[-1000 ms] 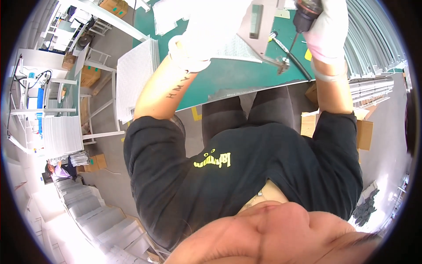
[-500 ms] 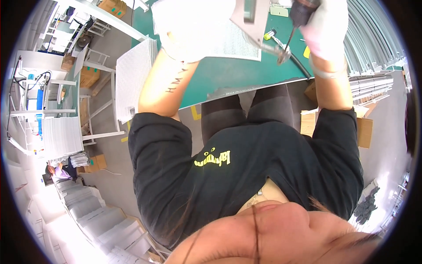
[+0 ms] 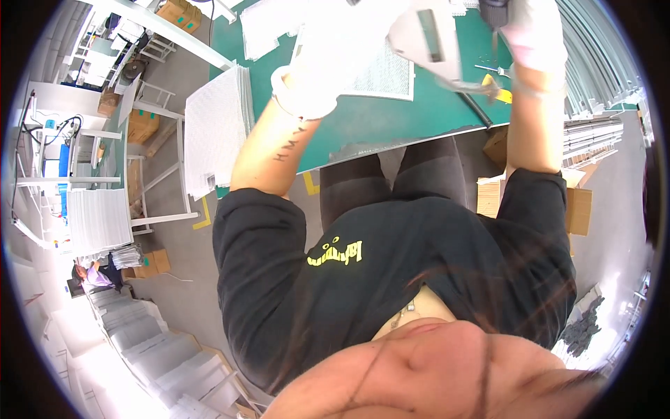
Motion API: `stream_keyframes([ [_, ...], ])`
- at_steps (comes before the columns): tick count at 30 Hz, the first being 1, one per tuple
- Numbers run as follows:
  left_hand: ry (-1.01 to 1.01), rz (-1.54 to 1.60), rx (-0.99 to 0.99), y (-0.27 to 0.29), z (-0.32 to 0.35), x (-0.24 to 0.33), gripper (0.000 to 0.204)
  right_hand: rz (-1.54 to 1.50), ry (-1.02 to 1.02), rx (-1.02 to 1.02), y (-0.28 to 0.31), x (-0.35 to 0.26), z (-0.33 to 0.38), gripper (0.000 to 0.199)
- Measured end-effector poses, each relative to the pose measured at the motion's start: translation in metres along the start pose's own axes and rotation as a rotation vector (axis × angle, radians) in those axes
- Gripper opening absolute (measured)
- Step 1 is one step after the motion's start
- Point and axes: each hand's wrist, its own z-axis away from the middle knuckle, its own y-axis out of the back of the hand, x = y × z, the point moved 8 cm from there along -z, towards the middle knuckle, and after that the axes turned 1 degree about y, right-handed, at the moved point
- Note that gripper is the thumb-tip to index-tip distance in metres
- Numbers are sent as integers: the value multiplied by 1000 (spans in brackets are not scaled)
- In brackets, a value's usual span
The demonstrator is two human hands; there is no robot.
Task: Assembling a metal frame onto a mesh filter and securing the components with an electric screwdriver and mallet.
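- Grey floor (image 3: 171, 241) surrounds a green table (image 3: 370, 133), with a strip of yellow tape (image 3: 202, 216) at the left and cartons (image 3: 180, 15) at the upper left.
- Over the table, the left hand (image 3: 349, 52) wears a white glove and is washed out by glare; I cannot tell how its fingers stand.
- Just to its right, a pale metal plate (image 3: 414, 43) with a long slot tilts above the table, between the hands and touching the glove's edge in view; its narrow end is blurred.
- Gloved in white too, the right hand (image 3: 529, 31) is closed around a dark driver (image 3: 494, 14), whose thin shaft points down.
- Beneath the plate's narrow end lie a black rod (image 3: 476, 112) and a yellow piece (image 3: 501, 96), with a small screwdriver (image 3: 491, 69) near them.
- Below the left hand, a mesh panel (image 3: 382, 82) with a white border lies flat.
- Sheets (image 3: 220, 126) stand stacked at the table's left; pale strips (image 3: 604, 66) fill its right.
- Far left, another person (image 3: 101, 274) is beside a carton (image 3: 155, 261).
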Motion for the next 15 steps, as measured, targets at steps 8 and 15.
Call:
stream_keyframes([
  [8,18,287,83,-23,28,12,74,417,256,-105,-16,-30,-13,38],
  [15,186,-209,-19,-3,9,30,67,199,-133,329,19,70,84,17],
])
